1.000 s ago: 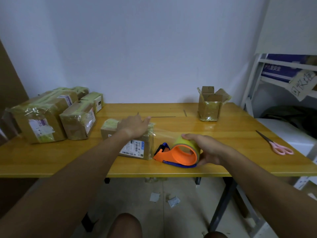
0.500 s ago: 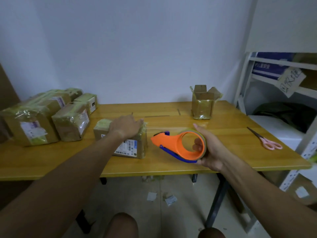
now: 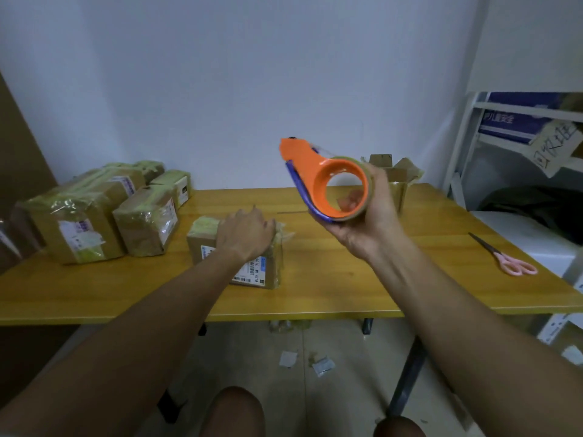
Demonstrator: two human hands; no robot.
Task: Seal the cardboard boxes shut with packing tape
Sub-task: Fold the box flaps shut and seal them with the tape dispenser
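Head view: our left hand presses the box flat; our right hand grips the tape high; it could slip.

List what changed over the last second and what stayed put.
The right hand lifted the orange tape dispenser from beside the box up off the table, its grip unchanged. The left hand stayed pressing on the box. The scissors and the taped boxes did not move.

Both forearms are bare to the frame edge (no sleeves, watch or rings), knees bare too.
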